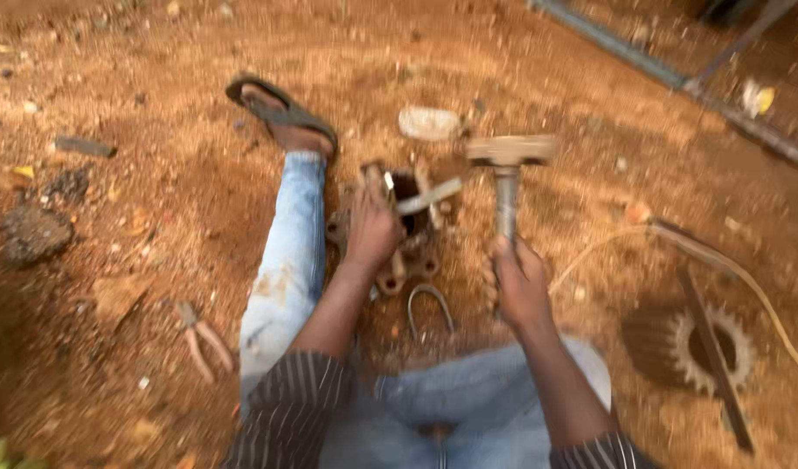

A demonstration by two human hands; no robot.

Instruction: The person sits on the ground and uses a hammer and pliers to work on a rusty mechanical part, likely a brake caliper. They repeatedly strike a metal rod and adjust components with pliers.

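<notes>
Left hand clenched on punch at metal hub; right hand grasping hammer.

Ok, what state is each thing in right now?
Left hand: gripping the rusty hub on the dirt.
Right hand: closed on the hammer, head raised, blurred.
Flat bar: sticking out of the hub's hole.
Pliers: lying loose, untouched.
Toothed gear: flat on the ground, a bar across it.

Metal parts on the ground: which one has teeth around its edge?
The gear, lying flat in the dirt on the right beyond the right hand, under a dark bar. The hub and U-shaped piece are toothless.
</notes>
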